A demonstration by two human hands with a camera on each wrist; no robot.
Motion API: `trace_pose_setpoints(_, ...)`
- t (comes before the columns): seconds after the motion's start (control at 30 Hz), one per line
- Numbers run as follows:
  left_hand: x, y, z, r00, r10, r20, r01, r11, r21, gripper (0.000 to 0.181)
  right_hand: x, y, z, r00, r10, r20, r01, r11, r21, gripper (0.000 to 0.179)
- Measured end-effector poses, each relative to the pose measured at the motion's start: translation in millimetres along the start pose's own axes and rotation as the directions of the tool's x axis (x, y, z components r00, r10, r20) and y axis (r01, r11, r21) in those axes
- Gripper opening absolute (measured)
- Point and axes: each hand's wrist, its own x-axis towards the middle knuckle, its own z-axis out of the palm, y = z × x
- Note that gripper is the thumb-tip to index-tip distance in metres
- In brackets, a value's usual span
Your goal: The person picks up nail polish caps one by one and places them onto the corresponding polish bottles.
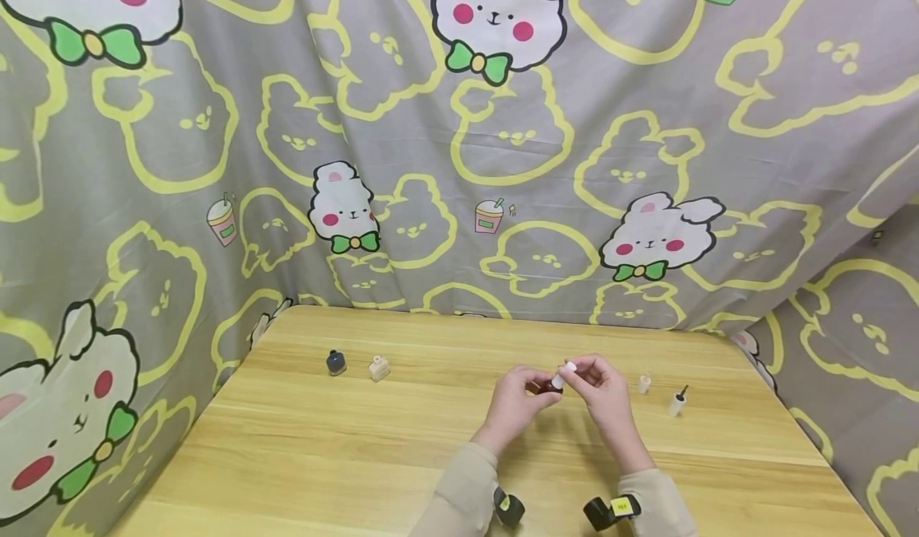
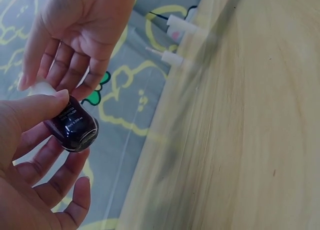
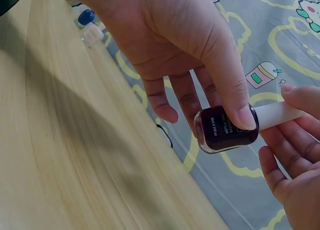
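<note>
A dark red nail polish bottle (image 1: 551, 385) is held above the table between both hands. Thumb and fingers of my left hand (image 1: 517, 401) pinch its glass body, and the bottle's base tilts away from the cap. My right hand (image 1: 601, 397) grips the long white cap (image 3: 278, 113) between thumb and fingers. In the right wrist view the cap sits against the bottle's neck. White lettering shows on the dark bottle (image 2: 75, 126) in the left wrist view, where the left thumb lies across its shoulder.
Two white brush caps (image 1: 677, 403) stand at the right with their brushes up. Toward the left stand a dark blue polish bottle (image 1: 336, 363) and a pale one (image 1: 379, 369), both uncapped. A patterned grey curtain (image 1: 502, 162) hangs behind the wooden table (image 1: 323, 457).
</note>
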Motion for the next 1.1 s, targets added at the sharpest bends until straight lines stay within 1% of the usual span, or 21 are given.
trace_pose_setpoints(0.13,0.6,-0.6,-2.8,0.999,-0.032,0.000,0.032,0.999,-0.014,0.018,0.6,-0.2,-2.6,0.999,-0.011,0.038,0.011,1.000,-0.002,0.031)
trace_pose_setpoints(0.33,3.1,-5.5,-7.8,0.999,-0.046,-0.017,0.046,0.999,-0.030,0.019,2.8,0.0,-8.5,0.997,-0.028,0.065,0.028,1.000,0.006,0.031)
trace_pose_setpoints(0.43,4.0,-6.5,-11.1,0.998,-0.058,-0.025,0.057,0.998,-0.037,0.019,4.4,-0.1,-12.4,0.998,-0.027,0.062,0.027,1.000,-0.002,0.031)
trace_pose_setpoints(0.67,6.7,-9.2,-17.2,0.997,-0.068,-0.033,0.066,0.997,-0.039,0.021,7.4,-3.9,-22.7,1.000,-0.015,0.027,0.017,0.998,-0.056,0.040)
trace_pose_setpoints(0.8,9.7,-11.9,-21.2,0.996,-0.074,-0.048,0.072,0.997,-0.041,0.020,8.3,-8.2,-27.9,1.000,-0.023,0.002,0.023,0.998,-0.052,0.038)
trace_pose_setpoints(0.9,11.9,-14.7,-24.5,0.995,-0.067,-0.068,0.064,0.997,-0.048,0.020,8.3,-10.5,-32.1,1.000,-0.022,-0.008,0.021,0.998,-0.057,0.037)
trace_pose_setpoints(1.1,15.3,-22.9,-28.4,0.993,-0.078,-0.092,0.072,0.995,-0.071,0.021,7.0,-10.1,-39.9,1.000,-0.020,-0.004,0.019,0.995,-0.100,0.036)
